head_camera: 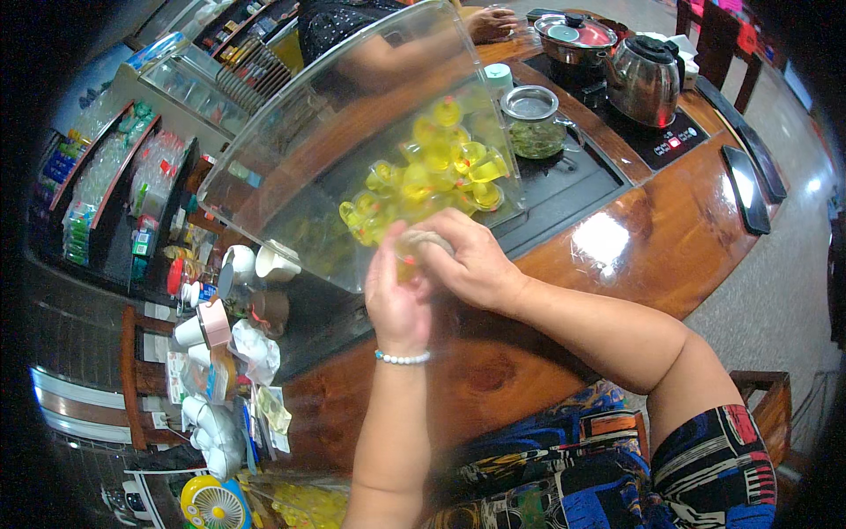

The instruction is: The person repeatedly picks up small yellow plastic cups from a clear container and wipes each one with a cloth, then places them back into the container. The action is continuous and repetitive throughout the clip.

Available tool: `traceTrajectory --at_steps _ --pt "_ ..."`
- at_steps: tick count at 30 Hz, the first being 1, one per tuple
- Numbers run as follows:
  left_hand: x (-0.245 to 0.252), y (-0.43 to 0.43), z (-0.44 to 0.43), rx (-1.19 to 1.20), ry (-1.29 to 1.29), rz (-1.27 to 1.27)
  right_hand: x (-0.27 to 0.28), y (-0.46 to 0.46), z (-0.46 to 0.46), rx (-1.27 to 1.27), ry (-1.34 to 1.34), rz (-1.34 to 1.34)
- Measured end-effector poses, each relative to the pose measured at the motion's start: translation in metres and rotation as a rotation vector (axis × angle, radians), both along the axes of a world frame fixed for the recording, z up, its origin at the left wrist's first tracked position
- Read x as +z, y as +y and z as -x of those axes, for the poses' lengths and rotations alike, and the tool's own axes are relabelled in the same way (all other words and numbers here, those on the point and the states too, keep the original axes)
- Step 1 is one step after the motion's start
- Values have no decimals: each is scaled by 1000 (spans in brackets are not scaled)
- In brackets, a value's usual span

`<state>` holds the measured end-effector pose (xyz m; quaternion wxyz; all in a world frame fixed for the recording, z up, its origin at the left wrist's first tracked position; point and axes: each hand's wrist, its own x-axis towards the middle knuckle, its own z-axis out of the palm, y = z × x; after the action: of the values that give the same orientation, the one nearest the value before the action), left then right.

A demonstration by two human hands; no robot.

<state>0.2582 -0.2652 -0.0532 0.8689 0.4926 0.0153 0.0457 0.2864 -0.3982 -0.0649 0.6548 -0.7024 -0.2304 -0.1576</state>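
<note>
My left hand (400,304), with a white bead bracelet at the wrist, is raised beside my right hand (472,261) over the near edge of a clear plastic bin (277,218). My right fingers are curled around a small beige object (429,239), too blurred to name. Between the palms a bit of red and yellow shows, mostly hidden; whether the left fingers grip it, I cannot tell. Past my fingertips, several small translucent yellow pieces (420,182) with orange-red spots lie heaped in the bin. Their exact kind is unclear.
Beyond the bin stand a glass teapot (535,125), a steel kettle (644,82) and a lidded pot (575,40). A dark phone (745,188) lies near the right edge. Cups and bags crowd the left, above a yellow fan (215,506). Another person's arm (396,56) reaches behind the bin.
</note>
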Motion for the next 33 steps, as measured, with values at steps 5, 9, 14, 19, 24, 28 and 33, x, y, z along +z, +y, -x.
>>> traceTrajectory --at_steps 5,9,14,19,24,28,33 --pt "0 -23 -2 199 -7 -66 -4 8 0 -30 -182 -7" --pt "-6 7 -7 177 23 -28 7 1 10 104 -306 147" --pt "-7 32 -9 -78 -143 283 -7 10 5 110 0 -17" --pt "9 13 -6 13 123 215 10 -3 1 375 661 -399" --pt "8 22 -9 -82 160 361 1 -1 -4 450 684 -570" --pt "10 19 -8 -139 182 327 1 1 -11 416 677 -632" --pt "2 16 -8 -122 143 162 5 0 -1 330 469 -318"
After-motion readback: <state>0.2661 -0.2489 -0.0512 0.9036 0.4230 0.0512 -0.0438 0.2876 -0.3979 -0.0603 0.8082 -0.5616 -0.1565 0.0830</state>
